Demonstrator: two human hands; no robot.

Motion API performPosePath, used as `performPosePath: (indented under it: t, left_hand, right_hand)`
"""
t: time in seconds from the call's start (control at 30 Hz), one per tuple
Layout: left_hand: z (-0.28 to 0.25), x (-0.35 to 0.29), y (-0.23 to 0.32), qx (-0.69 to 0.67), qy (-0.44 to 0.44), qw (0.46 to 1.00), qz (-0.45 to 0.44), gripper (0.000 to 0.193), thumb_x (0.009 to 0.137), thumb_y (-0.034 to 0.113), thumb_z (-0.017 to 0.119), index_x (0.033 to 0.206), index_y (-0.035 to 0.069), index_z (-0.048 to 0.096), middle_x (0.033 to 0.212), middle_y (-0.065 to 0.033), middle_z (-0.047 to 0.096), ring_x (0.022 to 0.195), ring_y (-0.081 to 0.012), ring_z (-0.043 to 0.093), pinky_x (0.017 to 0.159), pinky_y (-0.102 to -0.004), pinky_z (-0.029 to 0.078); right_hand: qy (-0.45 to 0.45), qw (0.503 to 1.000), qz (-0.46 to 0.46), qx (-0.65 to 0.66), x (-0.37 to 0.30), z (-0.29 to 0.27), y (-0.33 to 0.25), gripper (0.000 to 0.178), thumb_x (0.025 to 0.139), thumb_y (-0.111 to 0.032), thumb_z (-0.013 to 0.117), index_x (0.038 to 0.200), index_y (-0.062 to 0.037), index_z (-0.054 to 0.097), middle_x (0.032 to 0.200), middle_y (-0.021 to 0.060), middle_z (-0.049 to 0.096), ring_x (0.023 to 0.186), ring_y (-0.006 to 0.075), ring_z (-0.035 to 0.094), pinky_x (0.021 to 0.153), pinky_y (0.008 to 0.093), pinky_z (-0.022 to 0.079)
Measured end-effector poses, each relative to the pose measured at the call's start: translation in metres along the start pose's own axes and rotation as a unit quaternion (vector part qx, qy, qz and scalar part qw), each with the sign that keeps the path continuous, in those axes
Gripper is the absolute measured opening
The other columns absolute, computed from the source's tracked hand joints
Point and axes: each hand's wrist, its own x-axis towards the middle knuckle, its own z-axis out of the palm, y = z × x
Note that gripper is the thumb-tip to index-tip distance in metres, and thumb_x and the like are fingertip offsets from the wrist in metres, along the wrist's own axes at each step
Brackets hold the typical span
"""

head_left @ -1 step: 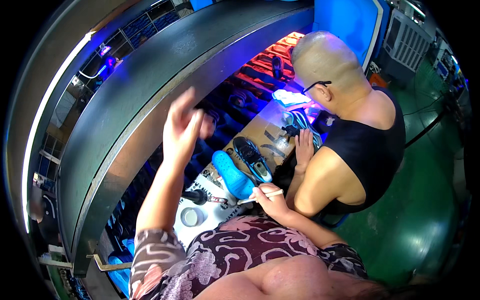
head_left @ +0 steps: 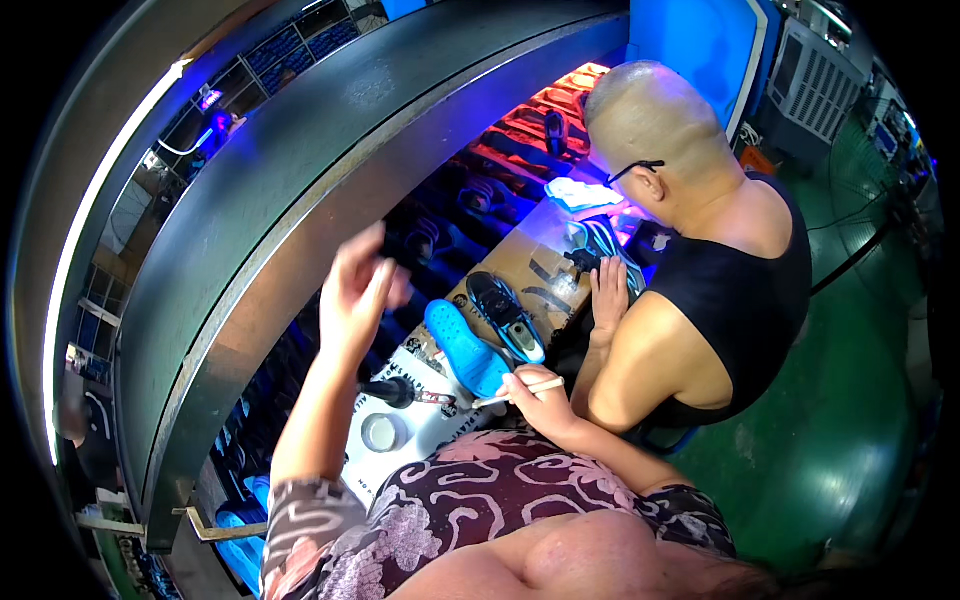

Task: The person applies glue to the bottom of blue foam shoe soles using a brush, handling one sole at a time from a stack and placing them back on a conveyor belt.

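Note:
My left hand (head_left: 358, 290) is raised below the bench's overhanging edge, fingers apart and loosely bent, with nothing seen in it. My right hand (head_left: 540, 395) is closed around a slim pale-handled brush (head_left: 553, 384), whose tip points left; its bristles are hard to make out. A bright blue shoe sole (head_left: 462, 345) lies at the fingertips of that hand, on the work board. Beyond it rests a black shoe (head_left: 505, 318) with light blue edging. Nearer me, a round cup of whitish contents (head_left: 383, 433) stands on a printed white sheet (head_left: 365, 465).
To my right sits a co-worker (head_left: 735, 270) in a black sleeveless top, one hand (head_left: 608, 290) at another shoe (head_left: 600, 245). A dark curved hood (head_left: 270, 200) arches over a conveyor with shoes under red light. A black-handled tool (head_left: 390, 391) lies beside the cup.
My left hand has sunk a little and shifted slightly left. My right hand keeps the brush at nearly the same spot by the sole.

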Motion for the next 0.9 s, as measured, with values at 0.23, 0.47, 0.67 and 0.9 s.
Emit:
performPosePath:
  t: [0.23,0.47,0.67,0.9]
  left_hand:
    - [-0.142,-0.288,-0.038,0.484,0.253,0.819,-0.175,0.024,0.083,0.002,0.061,0.107,0.001,0.064,0.104,-0.0142,0.064,0.096,-0.0254,0.062,0.084,-0.0325,0.048]
    - [-0.165,-0.476,-0.035,0.659,0.32,0.615,-0.293,0.057,0.073,0.003,0.063,0.127,-0.002,0.046,0.13,-0.0244,0.047,0.122,-0.0397,0.043,0.105,-0.046,0.032]
    - [-0.183,-0.533,-0.051,0.497,0.39,0.672,-0.387,0.061,0.076,0.014,0.065,0.131,-0.004,0.045,0.122,-0.0263,0.054,0.111,-0.0365,0.054,0.097,-0.0414,0.042]
    - [-0.182,-0.497,-0.037,0.564,0.296,0.607,-0.476,0.023,0.078,0.016,0.057,0.093,-0.001,0.053,0.086,-0.0243,0.061,0.079,-0.0395,0.059,0.066,-0.0473,0.046]
  right_hand:
    - [-0.068,0.99,0.094,0.085,0.001,0.04,0.0,0.027,0.093,-0.017,0.056,0.074,0.0003,0.066,0.061,0.0073,0.057,0.055,0.0158,0.053,0.054,0.0303,0.041]
    - [-0.184,0.962,0.144,0.14,-0.007,0.094,0.002,0.028,0.097,-0.018,0.05,0.082,-0.0002,0.065,0.076,0.0043,0.064,0.068,0.0095,0.056,0.064,0.0242,0.045]
    - [-0.18,0.959,0.19,0.111,-0.013,0.114,0.002,0.031,0.097,-0.024,0.051,0.08,-0.0009,0.064,0.075,0.005,0.064,0.065,0.0105,0.054,0.063,0.0245,0.043]
    - [-0.134,0.968,0.19,0.095,-0.011,0.116,0.009,0.035,0.096,-0.026,0.052,0.077,0.0013,0.064,0.072,0.006,0.061,0.063,0.0107,0.052,0.062,0.0237,0.042]
